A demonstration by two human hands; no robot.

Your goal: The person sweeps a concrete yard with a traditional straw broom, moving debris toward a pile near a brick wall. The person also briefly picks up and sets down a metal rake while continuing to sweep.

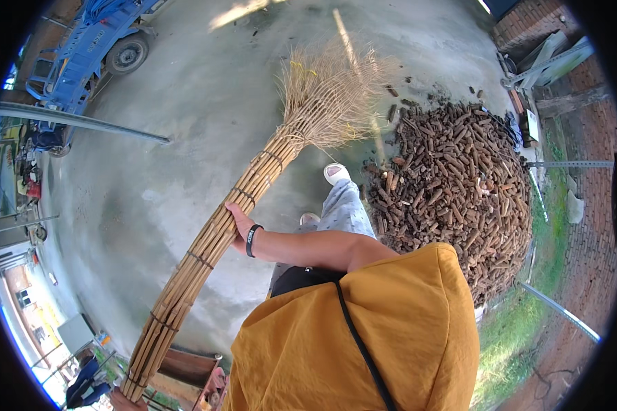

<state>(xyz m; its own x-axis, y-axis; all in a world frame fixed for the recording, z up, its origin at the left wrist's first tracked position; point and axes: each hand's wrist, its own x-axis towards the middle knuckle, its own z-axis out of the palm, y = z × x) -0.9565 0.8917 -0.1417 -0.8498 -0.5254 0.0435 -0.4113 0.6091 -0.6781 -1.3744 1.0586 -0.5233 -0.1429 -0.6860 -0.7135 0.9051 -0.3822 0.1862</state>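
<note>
A long bamboo broom slants across the view from lower left to upper centre. Its handle is a bundle of thin canes bound with several dark rings. The twig head fans out at the top, over or on the concrete floor; I cannot tell whether it touches. My right hand, with a black wristband, grips the middle of the handle. At the lower left rim my left hand is partly in view, around the butt end of the handle. Right of my feet lies a heap of dry brown corn cobs.
Loose cobs and crumbs lie on the concrete floor by the heap. A blue cargo vehicle stands at upper left, near a metal post. Along the right run grass and a brick wall. A reddish box-like object stands at lower left.
</note>
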